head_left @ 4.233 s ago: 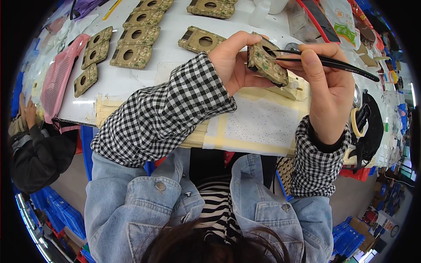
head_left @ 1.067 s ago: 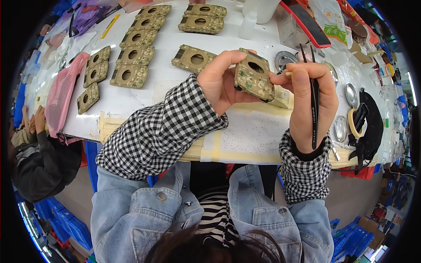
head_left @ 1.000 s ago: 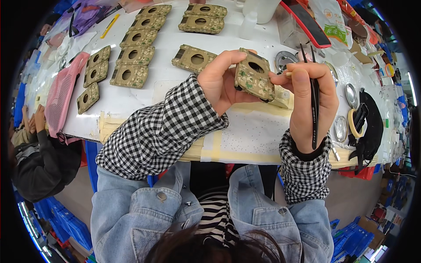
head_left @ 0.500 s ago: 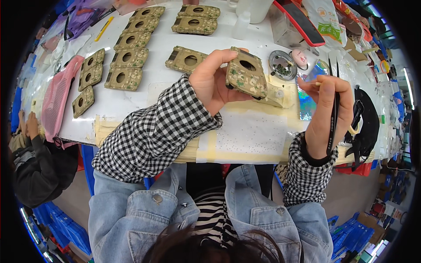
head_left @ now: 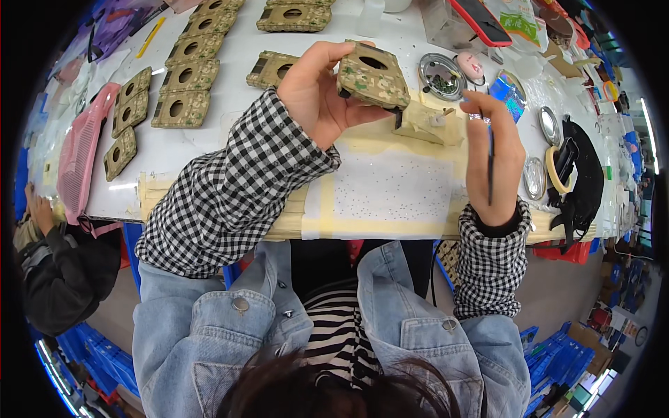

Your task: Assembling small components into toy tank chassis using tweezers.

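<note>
My left hand [head_left: 313, 97] is closed around the edge of a camouflage model tank hull [head_left: 376, 76], tilted above the table, with a round hole in its top. To the right, my right hand [head_left: 496, 150] is raised with its fingers bent. Black tweezers [head_left: 490, 164] lie along its palm, partly hidden by the fingers and blurred. Its fingertips are close to a small brownish tip [head_left: 450, 111]; I cannot tell whether they pinch it. Below the hands lies a white sheet [head_left: 390, 188] dotted with tiny dark specks and edged with yellowish tape.
More camouflage hulls [head_left: 185, 76] stand in rows at the left, with another [head_left: 268, 67] beside my left hand. A round dish [head_left: 442, 76] holds dark green bits. Around it are a pink oval item [head_left: 470, 66], a red-edged phone [head_left: 481, 24] and a taped block [head_left: 425, 125]. A pink mesh pouch [head_left: 87, 153] lies far left.
Both hands have shifted up and left in view, along with the whole table scene. My right hand has turned, so the tweezers now show less, and the shiny film beside it is more covered.
</note>
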A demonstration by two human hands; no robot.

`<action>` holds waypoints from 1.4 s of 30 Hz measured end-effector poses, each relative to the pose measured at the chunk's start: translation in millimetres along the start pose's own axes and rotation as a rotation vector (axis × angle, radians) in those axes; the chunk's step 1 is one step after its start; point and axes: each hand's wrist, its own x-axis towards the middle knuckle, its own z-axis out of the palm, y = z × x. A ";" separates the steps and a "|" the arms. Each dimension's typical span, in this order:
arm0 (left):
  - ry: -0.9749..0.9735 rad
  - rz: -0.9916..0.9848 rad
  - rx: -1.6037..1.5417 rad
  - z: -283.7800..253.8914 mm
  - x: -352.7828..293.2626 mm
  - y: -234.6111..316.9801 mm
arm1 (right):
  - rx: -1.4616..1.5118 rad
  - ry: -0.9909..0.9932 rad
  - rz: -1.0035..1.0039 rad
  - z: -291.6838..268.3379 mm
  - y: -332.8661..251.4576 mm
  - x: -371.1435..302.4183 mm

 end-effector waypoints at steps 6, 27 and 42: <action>0.003 0.005 0.025 -1.7 0.6 -1.3 | 0.276 -0.033 0.073 -20.8 -4.7 -30.3; 0.001 -0.114 -0.190 -0.8 -0.5 4.9 | 0.575 -0.220 0.180 16.0 -16.5 -72.9; 0.020 -0.113 -0.191 -0.8 -0.1 4.2 | 0.521 -0.198 0.114 18.6 -15.3 -71.2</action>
